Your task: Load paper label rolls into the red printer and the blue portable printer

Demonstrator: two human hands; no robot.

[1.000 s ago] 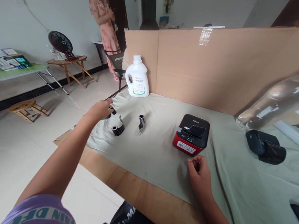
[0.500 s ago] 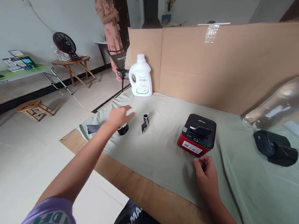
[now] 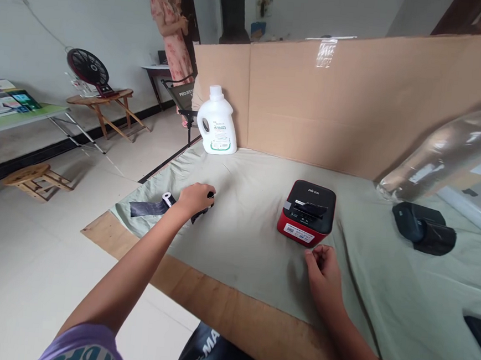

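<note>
My left hand [image 3: 195, 200] is closed over a small black roll [image 3: 211, 194] on the cloth, with a dark loose end showing below the fingers; most of it is hidden. Beside the wrist lies a second roll with a white core [image 3: 167, 197], and a dark strip [image 3: 146, 209] stretches left from that spot. A red and black box-shaped printer [image 3: 307, 213] with a white label on its front sits right of centre. Just under its front right corner is my right hand [image 3: 325, 270], fingers curled in, nothing visible in them.
A white jug [image 3: 217, 124] stands at the back left before a cardboard wall [image 3: 313, 108]. To the right are a dark device [image 3: 424, 227] and a large clear plastic bottle [image 3: 446, 152]. The table's wooden edge [image 3: 222, 300] runs along the front. A person [image 3: 174, 36] stands behind.
My left hand has gone from open above the rolls to closed around the small black roll. My right hand stays near the printer. The view has shifted slightly right.
</note>
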